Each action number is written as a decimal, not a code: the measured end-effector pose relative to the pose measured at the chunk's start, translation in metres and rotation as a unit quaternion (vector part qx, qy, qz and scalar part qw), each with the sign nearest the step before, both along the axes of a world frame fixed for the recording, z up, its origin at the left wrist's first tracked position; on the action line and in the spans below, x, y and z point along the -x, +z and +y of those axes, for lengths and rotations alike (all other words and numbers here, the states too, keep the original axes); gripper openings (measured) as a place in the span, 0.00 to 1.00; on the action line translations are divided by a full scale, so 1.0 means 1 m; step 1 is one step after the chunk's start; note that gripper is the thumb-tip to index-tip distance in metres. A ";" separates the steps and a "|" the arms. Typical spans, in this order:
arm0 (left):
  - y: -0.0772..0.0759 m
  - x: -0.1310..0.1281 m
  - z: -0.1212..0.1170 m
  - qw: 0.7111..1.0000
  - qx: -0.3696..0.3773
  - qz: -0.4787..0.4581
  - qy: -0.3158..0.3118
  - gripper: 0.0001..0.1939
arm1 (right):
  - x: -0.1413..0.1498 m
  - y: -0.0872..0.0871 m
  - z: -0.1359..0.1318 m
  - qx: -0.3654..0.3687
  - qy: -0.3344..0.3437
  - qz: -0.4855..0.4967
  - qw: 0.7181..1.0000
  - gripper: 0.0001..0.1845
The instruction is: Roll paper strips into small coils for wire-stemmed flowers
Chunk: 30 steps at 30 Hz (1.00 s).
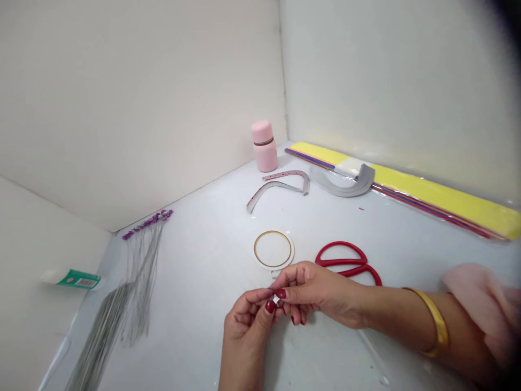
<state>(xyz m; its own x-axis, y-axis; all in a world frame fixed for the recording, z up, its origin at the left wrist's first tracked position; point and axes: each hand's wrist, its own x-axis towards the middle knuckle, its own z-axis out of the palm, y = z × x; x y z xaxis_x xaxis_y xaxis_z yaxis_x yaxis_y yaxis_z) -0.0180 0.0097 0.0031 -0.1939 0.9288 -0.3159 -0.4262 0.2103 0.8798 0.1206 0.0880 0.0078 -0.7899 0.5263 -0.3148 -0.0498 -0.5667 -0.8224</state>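
Observation:
My left hand point(248, 331) and my right hand point(325, 293) meet low in the middle of the head view, fingertips touching. Between them they pinch a small white piece point(275, 299), mostly covered by the thumbs and fingers; its kind does not show. Just beyond the fingertips lies a thin roll of white tape point(288, 260), flat on the table. Red-handled scissors point(342, 263) lie behind my right hand, which hides their blades. A thin clear rod point(373, 355) rests on the table under my right forearm.
At left lie grey wire stems point(97, 331), several tipped with purple buds point(148, 222), beside a green-and-white tube point(79, 279). Further back are a pink bottle point(265, 149), bent patterned strips point(280, 182), a curled grey strip point(352, 187) and a pack of coloured paper point(423, 190) along the wall.

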 end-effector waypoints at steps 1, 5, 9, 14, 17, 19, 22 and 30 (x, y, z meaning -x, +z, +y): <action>0.000 0.000 0.000 1.000 0.004 0.004 0.003 0.07 | 0.000 0.000 0.000 -0.005 0.002 0.000 1.000 0.09; 0.000 0.000 -0.001 1.000 0.018 0.015 0.011 0.08 | 0.000 0.000 -0.003 -0.027 0.004 -0.013 1.000 0.13; 0.001 -0.001 -0.001 1.000 0.022 0.012 0.019 0.08 | 0.002 0.000 -0.003 -0.032 -0.002 -0.034 0.999 0.13; 0.002 -0.001 -0.001 0.999 0.043 0.011 0.023 0.08 | 0.003 -0.001 -0.003 -0.043 -0.010 -0.044 0.998 0.12; 0.003 -0.002 0.000 0.999 0.045 0.000 0.030 0.09 | 0.002 -0.002 -0.003 -0.041 -0.006 -0.027 0.999 0.10; 0.003 -0.002 0.000 0.999 0.041 -0.005 0.033 0.10 | 0.002 -0.003 -0.003 -0.040 -0.002 -0.018 0.999 0.11; 0.002 -0.002 0.001 0.999 0.036 -0.009 0.031 0.10 | 0.002 -0.004 -0.001 -0.038 -0.003 -0.015 0.999 0.11; 0.002 -0.002 0.001 0.999 0.022 -0.023 0.039 0.09 | 0.002 -0.002 -0.001 -0.041 -0.003 -0.024 0.999 0.14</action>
<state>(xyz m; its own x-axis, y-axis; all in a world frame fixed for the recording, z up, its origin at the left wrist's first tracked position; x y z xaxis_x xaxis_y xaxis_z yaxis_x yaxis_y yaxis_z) -0.0158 0.0102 0.0054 -0.2495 0.8968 -0.3654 -0.4818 0.2124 0.8502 0.1191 0.0867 0.0058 -0.7717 0.5567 -0.3075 -0.0128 -0.4970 -0.8677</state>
